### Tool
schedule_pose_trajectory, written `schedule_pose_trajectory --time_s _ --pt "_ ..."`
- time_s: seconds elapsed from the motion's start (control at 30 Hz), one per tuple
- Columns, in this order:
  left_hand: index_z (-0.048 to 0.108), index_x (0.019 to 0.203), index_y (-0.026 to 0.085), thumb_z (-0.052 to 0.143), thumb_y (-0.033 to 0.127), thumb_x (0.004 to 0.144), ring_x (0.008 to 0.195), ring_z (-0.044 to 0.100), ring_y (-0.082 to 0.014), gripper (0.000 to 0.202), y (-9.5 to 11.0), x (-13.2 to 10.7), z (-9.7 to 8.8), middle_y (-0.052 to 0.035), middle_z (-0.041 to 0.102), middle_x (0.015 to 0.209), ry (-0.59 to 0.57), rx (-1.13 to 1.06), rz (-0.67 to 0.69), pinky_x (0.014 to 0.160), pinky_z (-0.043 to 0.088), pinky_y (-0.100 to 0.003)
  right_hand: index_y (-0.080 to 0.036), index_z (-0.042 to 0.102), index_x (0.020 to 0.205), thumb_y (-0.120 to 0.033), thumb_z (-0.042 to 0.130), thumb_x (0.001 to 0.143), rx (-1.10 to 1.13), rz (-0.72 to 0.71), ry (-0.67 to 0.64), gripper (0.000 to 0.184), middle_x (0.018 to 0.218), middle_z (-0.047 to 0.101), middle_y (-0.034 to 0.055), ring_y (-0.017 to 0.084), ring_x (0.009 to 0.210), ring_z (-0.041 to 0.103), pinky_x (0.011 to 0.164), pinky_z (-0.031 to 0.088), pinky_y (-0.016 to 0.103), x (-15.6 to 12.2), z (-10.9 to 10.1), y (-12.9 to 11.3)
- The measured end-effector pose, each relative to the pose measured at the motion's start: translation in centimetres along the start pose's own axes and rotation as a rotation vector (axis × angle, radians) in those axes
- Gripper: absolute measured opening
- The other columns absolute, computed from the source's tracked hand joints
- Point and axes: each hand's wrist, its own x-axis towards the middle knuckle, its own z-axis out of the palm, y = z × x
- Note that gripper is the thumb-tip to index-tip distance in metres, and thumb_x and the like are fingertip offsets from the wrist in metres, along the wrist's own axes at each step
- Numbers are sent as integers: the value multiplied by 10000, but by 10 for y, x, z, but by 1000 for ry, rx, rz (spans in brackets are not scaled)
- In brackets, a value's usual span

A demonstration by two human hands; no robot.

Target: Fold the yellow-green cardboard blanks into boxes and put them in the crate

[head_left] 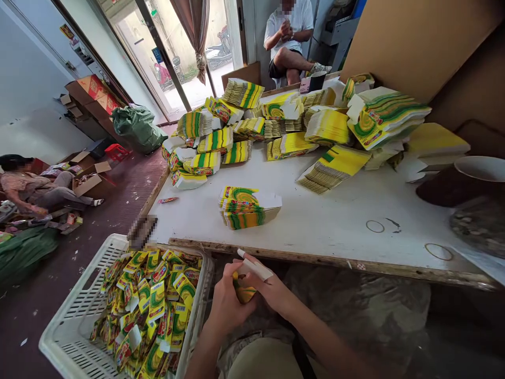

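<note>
In front of my lap, below the table's front edge, both hands are closed around a small yellow-and-green carton (245, 293). My left hand (228, 301) wraps its near side. From the other side my right hand (272, 288) grips it, with a white flap (257, 269) showing by the fingers. One fingertip has a white covering. Most of the carton is hidden by my fingers. On the table beyond lies a small stack of flat printed cartons (242, 208). To my left, a white plastic basket (74, 310) holds many folded yellow cartons (157, 301).
Bundles of flat cartons (215, 139) cover the back of the white table (315, 221). Rubber bands (374, 226) and a dark round container (453, 184) are at right. One person (290, 31) sits behind the table; another (33, 184) sits on the floor at left among boxes.
</note>
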Motion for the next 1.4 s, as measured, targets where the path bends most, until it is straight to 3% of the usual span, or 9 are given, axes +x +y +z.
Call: schedule_pose_trajectory --time_s 0.37,0.53,0.7,0.83,0.93,1.03,1.13,1.3,1.4 --pt "400 1175 241 642 91 667 996 602 -215 582 -10 -1 3 -64 554 1139 -93 -24 -43 839 473 -321 -207 557 1332 -710 446 874 -265 -109 -27 689 1299 629 116 281 1226 569 1059 446 461 -2 4 -8" --pt "414 1122 214 657 135 670 776 619 -202 519 -9 -3 -1 -39 609 917 -167 -22 -164 662 461 -289 -212 369 1485 -409 556 929 -561 -246 -97 619 1470 475 132 271 1343 470 1104 405 462 -16 7 -13" --pt "213 1389 201 702 153 653 1046 605 -255 885 -11 -5 3 -164 516 1259 86 -33 -112 845 501 -371 -247 475 1430 -107 447 903 -792 -472 -67 546 1496 445 101 247 1367 446 1094 441 420 -15 4 -3" --pt "378 1285 205 808 274 606 998 596 -228 808 -20 -3 5 -115 511 1186 403 -100 -323 859 497 -371 -281 500 1409 -92 417 920 -760 -615 170 530 1450 507 75 225 1311 517 1068 478 395 -2 -5 1" --pt "461 1186 201 788 377 651 815 603 -171 651 -30 0 -1 -34 552 950 431 -405 -453 739 503 -302 -259 453 1440 -123 420 948 -824 -666 182 512 1502 434 102 235 1344 476 1070 473 397 1 -7 -2" --pt "487 1160 210 807 390 636 893 598 -165 640 -34 2 -9 -37 572 974 514 -582 -479 768 494 -268 -183 537 1362 -152 443 957 -941 -643 44 417 1546 334 179 279 1364 444 1045 486 401 0 -7 -6" --pt "514 1155 219 826 369 625 998 583 -173 634 -33 3 -13 -49 588 1025 542 -623 -499 817 482 -258 -150 651 1180 -153 463 951 -1002 -594 -16 296 1504 383 230 306 1318 499 999 514 409 0 -12 -11" --pt "540 1139 219 842 325 595 949 595 -163 631 -33 5 -14 -40 602 981 540 -660 -540 774 482 -238 -196 712 1038 -84 602 846 -1025 -494 -147 248 1402 504 186 294 1223 583 981 517 414 2 -25 -25" --pt "542 1141 215 824 319 621 903 592 -147 600 -32 6 -15 -35 603 962 501 -657 -550 744 483 -225 -190 717 979 -52 637 794 -994 -507 -105 244 1383 517 184 299 1213 587 973 520 417 4 -25 -23"
